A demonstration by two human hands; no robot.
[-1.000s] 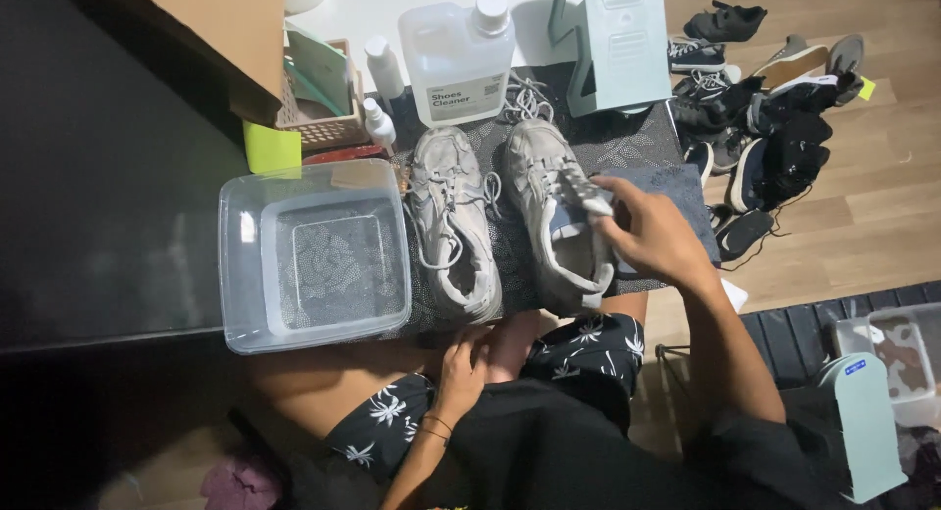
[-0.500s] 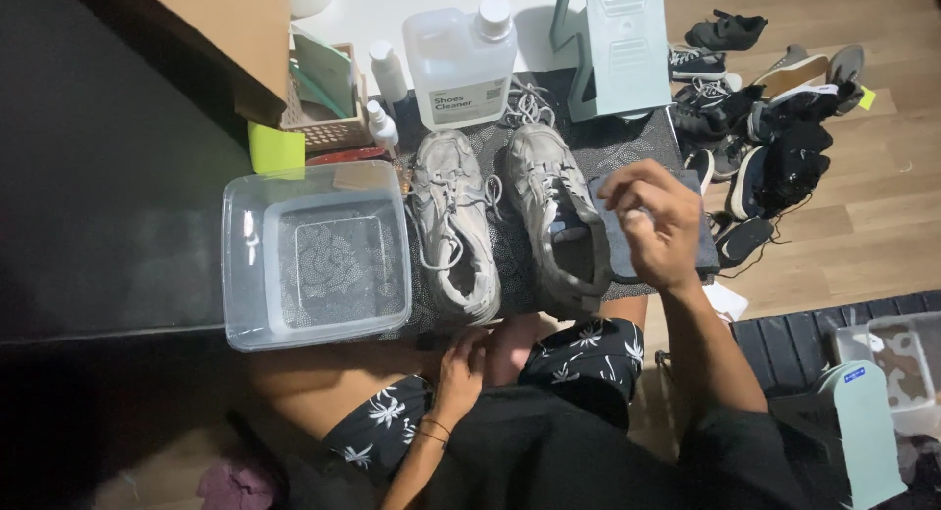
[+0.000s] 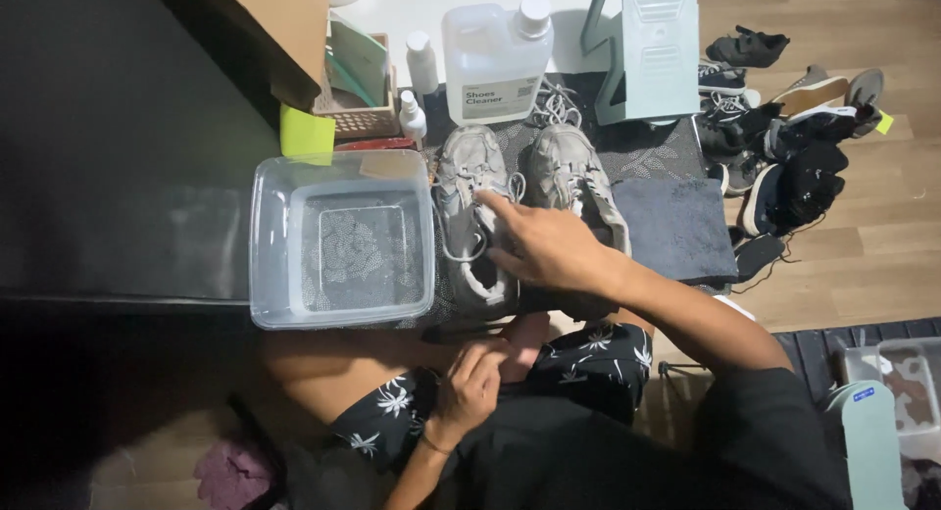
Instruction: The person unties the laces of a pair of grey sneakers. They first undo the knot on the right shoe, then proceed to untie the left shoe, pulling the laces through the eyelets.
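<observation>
While left hand (image 3: 473,381) rests (lap), right hand (image 3: 547,247) touches sneaker (image 3: 474,211).

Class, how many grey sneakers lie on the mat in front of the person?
2. The left grey sneaker lies beside the clear tub, under the right hand; the right grey sneaker lies beside the dark cloth.

A clear plastic tub (image 3: 338,241) sat empty on a patterned mat (image 3: 652,157), with a large white jug (image 3: 495,54), two small white bottles (image 3: 420,64) and a green sponge (image 3: 307,133) behind it. A dark grey towel (image 3: 674,228) lay alongside. Dark shoes (image 3: 794,157) were heaped on the wooden floor (image 3: 882,245).
</observation>
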